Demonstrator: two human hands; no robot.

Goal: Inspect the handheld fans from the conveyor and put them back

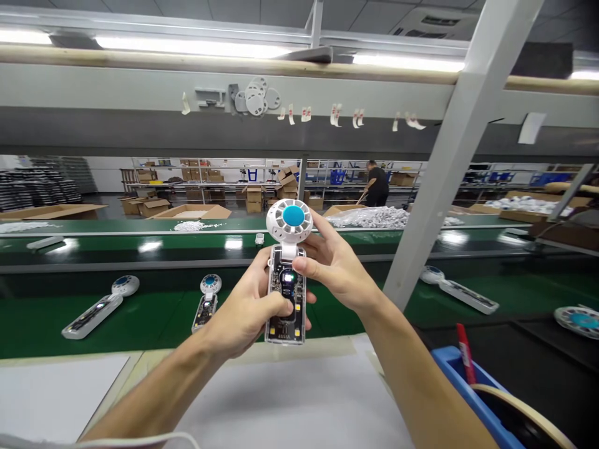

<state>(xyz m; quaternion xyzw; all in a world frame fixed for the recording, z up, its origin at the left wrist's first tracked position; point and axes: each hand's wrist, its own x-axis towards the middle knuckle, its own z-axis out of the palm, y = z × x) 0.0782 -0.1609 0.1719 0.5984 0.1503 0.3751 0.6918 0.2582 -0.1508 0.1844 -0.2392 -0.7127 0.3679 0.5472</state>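
Observation:
A small handheld fan (286, 293) is held upright in front of me, above the white sheet on the bench. Its round white head has slots and a blue centre; the clear body shows a black circuit board and a lit display. My left hand (255, 305) is closed around the lower body, its thumb pressed on the front of the board. My right hand (334, 265) grips the upper body from the other side, with the thumb near the display and the fingers partly hidden behind the fan.
On the green conveyor belt (159, 312) lie similar fans, one at far left (96, 315), one nearer (206, 302) and one at right (463, 293). A blue bin (449, 362) with a red marker (465, 352) stands at right. A slanted metal post (449, 156) rises beyond my right arm. A person (377, 185) is at the back.

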